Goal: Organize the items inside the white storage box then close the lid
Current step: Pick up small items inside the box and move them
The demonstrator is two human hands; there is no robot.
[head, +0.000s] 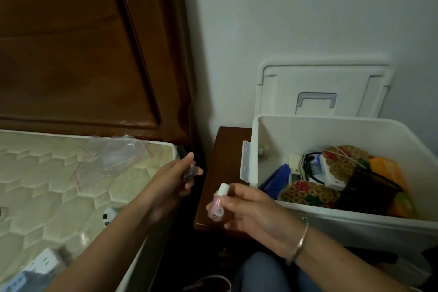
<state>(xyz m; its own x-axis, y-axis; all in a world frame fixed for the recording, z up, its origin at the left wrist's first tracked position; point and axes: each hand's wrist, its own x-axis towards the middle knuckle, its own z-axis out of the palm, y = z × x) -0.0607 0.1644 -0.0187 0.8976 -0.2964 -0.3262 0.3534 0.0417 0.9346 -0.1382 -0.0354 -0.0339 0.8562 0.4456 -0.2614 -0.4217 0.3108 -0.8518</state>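
Power strip [45,265]: closest to me, bottom left on the bed [35,173], pretty blurry tbh
Left hand [175,178]: out past the mattress corner, fingers curled round a small dark bottle [189,170], can't make out much more of it
Right hand [251,208]: low, fingers pinching a pink bottle [217,204] by its body, white cap up and tipped a bit to the right
White storage box [331,130]: just right of that pink bottle, open, on the wooden bench [222,161], already holding a blue stapler [277,178] and woven mats [305,193]
Lid [320,83]: off, propped against the wall behind the box
Next move, I'd guess: short hop rightward over the near-left rim; right hand is way nearer than the left
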